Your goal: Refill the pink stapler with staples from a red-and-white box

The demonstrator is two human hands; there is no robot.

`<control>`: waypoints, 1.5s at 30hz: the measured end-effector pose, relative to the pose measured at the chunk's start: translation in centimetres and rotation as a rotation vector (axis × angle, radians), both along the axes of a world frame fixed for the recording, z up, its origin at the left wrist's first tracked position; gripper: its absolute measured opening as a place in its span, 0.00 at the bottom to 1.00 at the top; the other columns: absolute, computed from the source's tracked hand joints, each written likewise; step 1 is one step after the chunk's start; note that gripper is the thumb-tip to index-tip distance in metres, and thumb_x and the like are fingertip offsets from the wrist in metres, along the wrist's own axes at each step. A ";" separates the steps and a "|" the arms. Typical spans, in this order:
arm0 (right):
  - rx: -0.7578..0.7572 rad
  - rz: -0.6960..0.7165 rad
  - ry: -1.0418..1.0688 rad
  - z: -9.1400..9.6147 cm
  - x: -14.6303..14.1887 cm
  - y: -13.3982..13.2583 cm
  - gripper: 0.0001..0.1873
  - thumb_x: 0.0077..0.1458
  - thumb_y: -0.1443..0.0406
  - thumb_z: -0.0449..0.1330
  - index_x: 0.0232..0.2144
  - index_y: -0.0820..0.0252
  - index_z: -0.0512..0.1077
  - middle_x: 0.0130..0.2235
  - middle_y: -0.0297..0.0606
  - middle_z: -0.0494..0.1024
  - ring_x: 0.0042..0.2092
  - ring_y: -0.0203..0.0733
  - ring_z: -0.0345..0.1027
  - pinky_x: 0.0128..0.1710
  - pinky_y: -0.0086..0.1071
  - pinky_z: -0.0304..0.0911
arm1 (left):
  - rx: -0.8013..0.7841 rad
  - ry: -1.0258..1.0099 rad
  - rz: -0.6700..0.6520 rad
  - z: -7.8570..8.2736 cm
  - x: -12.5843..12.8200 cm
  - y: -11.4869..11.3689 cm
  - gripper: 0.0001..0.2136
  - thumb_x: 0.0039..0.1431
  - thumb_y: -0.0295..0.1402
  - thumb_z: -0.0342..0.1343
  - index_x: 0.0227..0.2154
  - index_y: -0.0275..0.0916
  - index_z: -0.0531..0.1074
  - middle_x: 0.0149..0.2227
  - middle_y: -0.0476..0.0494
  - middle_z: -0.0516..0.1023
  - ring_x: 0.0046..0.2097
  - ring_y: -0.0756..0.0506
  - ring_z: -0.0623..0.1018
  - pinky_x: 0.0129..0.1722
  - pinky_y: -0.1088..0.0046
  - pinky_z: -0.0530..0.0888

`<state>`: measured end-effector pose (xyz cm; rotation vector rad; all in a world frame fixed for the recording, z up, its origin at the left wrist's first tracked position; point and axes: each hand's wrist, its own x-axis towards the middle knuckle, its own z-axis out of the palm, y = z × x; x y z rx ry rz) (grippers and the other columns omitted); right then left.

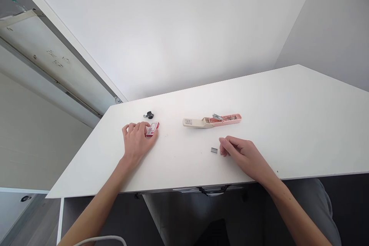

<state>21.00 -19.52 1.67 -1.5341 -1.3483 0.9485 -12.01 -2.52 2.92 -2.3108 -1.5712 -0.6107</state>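
My left hand [136,139] rests on the white table with its thumb and fingers closed around a small red-and-white staple box [152,128]. Just left of the table's middle ground, an opened stapler [197,123] lies stretched out flat, its cream cover to the left and its pink base to the right. A metal part tilts up from the base. Below the stapler, a short grey strip of staples [214,150] lies loose. My right hand [236,150] hovers or rests right beside the strip, apart from it, fingers curled in and thumb laid along them. Nothing shows between its fingertips.
A small black-and-metal object [149,115], perhaps a staple remover, lies beyond the staple box. The white table [288,123] meets a wall at the back. A drawer handle [213,190] shows under the front edge, and a white cable [100,238] crosses the lower left.
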 end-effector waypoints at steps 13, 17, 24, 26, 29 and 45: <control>0.129 -0.025 -0.177 -1.4 0.0 0.3 0.13 0.67 0.50 0.60 0.39 0.51 0.75 0.44 0.40 0.79 0.46 0.48 0.71 0.42 0.39 0.68 | 0.030 -0.109 -0.396 -0.5 4.3 -0.5 0.12 0.68 0.36 0.56 0.52 0.44 0.68 0.55 0.35 0.74 0.57 0.35 0.73 0.58 0.51 0.69; 0.174 -0.004 -0.298 -2.2 -0.2 0.4 0.10 0.65 0.54 0.62 0.44 0.48 0.75 0.50 0.40 0.76 0.54 0.53 0.70 0.51 0.46 0.69 | -0.056 -0.116 -0.602 -0.5 7.0 -0.3 0.15 0.70 0.35 0.55 0.57 0.44 0.66 0.62 0.35 0.72 0.64 0.36 0.71 0.64 0.50 0.67; 0.191 -0.017 -0.357 -2.5 -0.4 0.7 0.08 0.67 0.55 0.61 0.38 0.49 0.76 0.48 0.41 0.76 0.53 0.55 0.69 0.53 0.50 0.67 | -0.259 -0.162 -0.739 -0.9 9.7 1.4 0.14 0.72 0.39 0.53 0.57 0.43 0.67 0.56 0.37 0.78 0.60 0.38 0.74 0.62 0.54 0.68; 0.167 -0.016 -0.309 -2.2 -0.3 0.7 0.09 0.68 0.54 0.60 0.38 0.49 0.76 0.47 0.40 0.78 0.53 0.54 0.70 0.54 0.49 0.67 | -0.292 -0.175 -0.738 -1.2 9.7 1.6 0.13 0.73 0.40 0.53 0.56 0.42 0.68 0.54 0.39 0.79 0.59 0.39 0.75 0.62 0.55 0.69; 0.091 -0.042 -0.199 -1.6 -0.1 0.6 0.12 0.67 0.50 0.60 0.39 0.49 0.77 0.44 0.38 0.80 0.47 0.50 0.72 0.49 0.44 0.68 | -0.335 -0.188 -0.731 -1.4 9.5 1.7 0.13 0.73 0.40 0.54 0.55 0.42 0.69 0.54 0.39 0.80 0.57 0.40 0.76 0.61 0.56 0.70; -0.045 -0.371 0.090 -0.1 0.6 1.5 0.23 0.65 0.43 0.59 0.33 0.54 0.76 0.31 0.36 0.77 0.39 0.45 0.74 0.42 0.37 0.69 | -0.441 -0.265 -0.728 -1.1 9.4 1.3 0.13 0.71 0.41 0.57 0.53 0.42 0.71 0.52 0.40 0.81 0.54 0.40 0.77 0.58 0.55 0.73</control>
